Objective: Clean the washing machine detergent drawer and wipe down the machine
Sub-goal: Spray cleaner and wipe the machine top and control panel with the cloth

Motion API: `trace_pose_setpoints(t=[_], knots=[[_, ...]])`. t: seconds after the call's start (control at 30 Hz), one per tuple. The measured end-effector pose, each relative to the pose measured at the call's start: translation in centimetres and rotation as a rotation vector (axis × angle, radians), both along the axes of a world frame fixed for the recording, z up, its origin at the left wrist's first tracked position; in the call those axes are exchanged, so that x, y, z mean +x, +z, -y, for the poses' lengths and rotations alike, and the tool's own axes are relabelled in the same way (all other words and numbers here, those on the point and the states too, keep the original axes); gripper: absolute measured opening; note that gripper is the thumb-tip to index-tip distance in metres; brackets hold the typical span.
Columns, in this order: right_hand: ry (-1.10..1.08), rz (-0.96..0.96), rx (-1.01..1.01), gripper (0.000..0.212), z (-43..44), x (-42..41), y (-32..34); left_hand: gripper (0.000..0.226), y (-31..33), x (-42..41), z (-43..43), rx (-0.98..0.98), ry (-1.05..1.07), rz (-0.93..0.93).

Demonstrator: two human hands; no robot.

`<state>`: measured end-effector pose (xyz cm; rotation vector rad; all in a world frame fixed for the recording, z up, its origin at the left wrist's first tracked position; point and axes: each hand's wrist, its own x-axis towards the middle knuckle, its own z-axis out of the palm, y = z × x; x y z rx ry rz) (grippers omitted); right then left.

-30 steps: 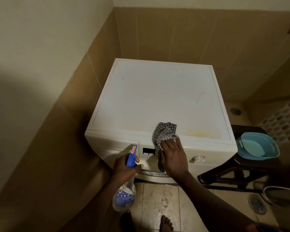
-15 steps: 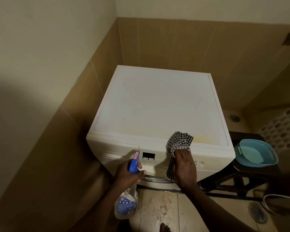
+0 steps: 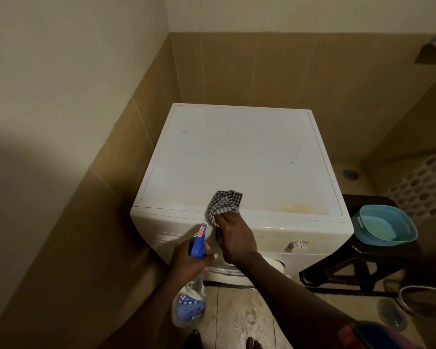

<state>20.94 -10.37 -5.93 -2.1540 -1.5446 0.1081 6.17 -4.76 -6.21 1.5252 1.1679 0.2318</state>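
Cloth (image 3: 224, 204) pinched by fingers (image 3: 223, 220) of right hand (image 3: 237, 239) at washing machine (image 3: 237, 152) edge; left hand (image 3: 186, 261) grips spray bottle (image 3: 189, 307), label unreadable.

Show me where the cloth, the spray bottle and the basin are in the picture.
cloth (image 3: 225, 204), head view, on its checked folds.
spray bottle (image 3: 189, 308), head view, on its label.
basin (image 3: 388, 241), head view, on its near wall.

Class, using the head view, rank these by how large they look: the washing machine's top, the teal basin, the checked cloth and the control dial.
1. washing machine's top
2. teal basin
3. checked cloth, bunched and partly covered by the right hand, so its full size is unsure
4. control dial
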Motion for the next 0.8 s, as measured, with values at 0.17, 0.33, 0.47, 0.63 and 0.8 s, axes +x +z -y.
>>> trace_pose_setpoints(t=[0.17,0.33,0.47,0.63,0.8], knots=[[0.065,0.015,0.038,0.042,2.2,-0.5,-0.3,0.024,-0.7,-0.1,-0.3,-0.019,-0.006,-0.001],[-0.183,-0.020,0.054,0.028,5.8,3.6,-0.5,0.026,-0.6,0.2,-1.3,-0.063,-0.102,0.018],[-0.234,-0.197,0.074,0.016,6.5,4.8,0.7,0.028,-0.4,1.9,-1.0,-0.052,-0.246,0.007],[-0.599,-1.225,0.347,0.026,7.6,8.5,5.2,0.029,0.0,5.3,0.5,-0.044,-0.417,-0.016],[-0.727,-1.880,0.778,0.046,13.4,12.9,8.2,0.031,1.1,8.6,3.1,-0.030,-0.504,0.007]])
